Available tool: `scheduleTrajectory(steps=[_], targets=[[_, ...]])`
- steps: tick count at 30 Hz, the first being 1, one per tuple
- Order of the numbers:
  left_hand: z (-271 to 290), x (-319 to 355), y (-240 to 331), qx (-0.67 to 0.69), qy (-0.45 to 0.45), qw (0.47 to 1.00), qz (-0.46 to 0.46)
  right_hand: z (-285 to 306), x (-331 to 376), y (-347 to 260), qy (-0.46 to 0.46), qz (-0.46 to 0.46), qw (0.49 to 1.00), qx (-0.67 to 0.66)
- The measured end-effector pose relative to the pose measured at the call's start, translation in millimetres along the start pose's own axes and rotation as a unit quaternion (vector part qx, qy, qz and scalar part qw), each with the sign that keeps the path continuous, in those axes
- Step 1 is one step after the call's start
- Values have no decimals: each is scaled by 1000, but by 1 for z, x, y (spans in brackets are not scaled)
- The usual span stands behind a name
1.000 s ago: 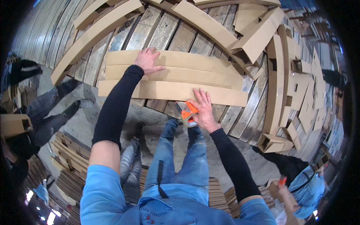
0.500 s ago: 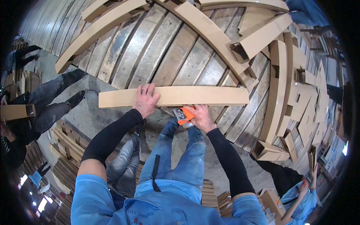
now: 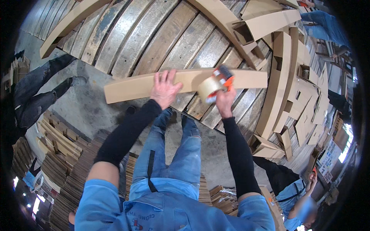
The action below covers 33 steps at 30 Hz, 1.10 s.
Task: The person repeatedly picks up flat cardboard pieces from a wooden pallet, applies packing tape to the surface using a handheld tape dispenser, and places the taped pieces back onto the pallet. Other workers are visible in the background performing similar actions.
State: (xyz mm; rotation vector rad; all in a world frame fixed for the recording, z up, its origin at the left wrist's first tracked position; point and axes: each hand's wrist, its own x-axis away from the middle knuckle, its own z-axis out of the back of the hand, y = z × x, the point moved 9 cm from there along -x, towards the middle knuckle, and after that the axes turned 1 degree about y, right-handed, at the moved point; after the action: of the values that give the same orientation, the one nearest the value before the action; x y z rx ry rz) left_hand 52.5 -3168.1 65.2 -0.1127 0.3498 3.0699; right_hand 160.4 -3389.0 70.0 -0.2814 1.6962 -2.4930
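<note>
A long narrow cardboard box (image 3: 133, 87) lies across the near edge of the slatted wooden table (image 3: 158, 48), its left end jutting past the edge. My left hand (image 3: 165, 89) rests on top of it, fingers stretched out and apart. In my right hand (image 3: 225, 103) is an orange tape dispenser (image 3: 228, 81), gripped by its handle. Its roll of pale tape (image 3: 209, 89) is slightly blurred, and the dispenser's dark head is over the right part of the box. Whether the tape touches the cardboard I cannot tell.
Long cardboard boxes (image 3: 275, 86) lie on the right of the table, among folded pieces (image 3: 308, 96). An open-ended box (image 3: 273, 24) sits at the far right. Flat cardboard stacks (image 3: 73, 181) stand behind me on the left. Another person (image 3: 291, 192) is at the lower right.
The dispenser has risen from the box's near side to above its top, gripped by my right hand. The box has shifted right and away, and my left hand has moved right.
</note>
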Motion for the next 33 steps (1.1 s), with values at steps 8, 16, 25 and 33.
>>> scheduleTrajectory(steps=[8,16,25,33], targets=[[-19,-65,43,14,-54,998,-27,54,-20,-29,30,-177,982,-58],[-20,-54,50,-5,-35,999,-27,39,-38,-174,-32,139,948,286],[-19,-62,49,-4,-74,997,-8,-30,-58,-119,-167,129,876,435],[-19,-63,52,-35,-70,997,6,30,59,-37,-240,0,874,422]])
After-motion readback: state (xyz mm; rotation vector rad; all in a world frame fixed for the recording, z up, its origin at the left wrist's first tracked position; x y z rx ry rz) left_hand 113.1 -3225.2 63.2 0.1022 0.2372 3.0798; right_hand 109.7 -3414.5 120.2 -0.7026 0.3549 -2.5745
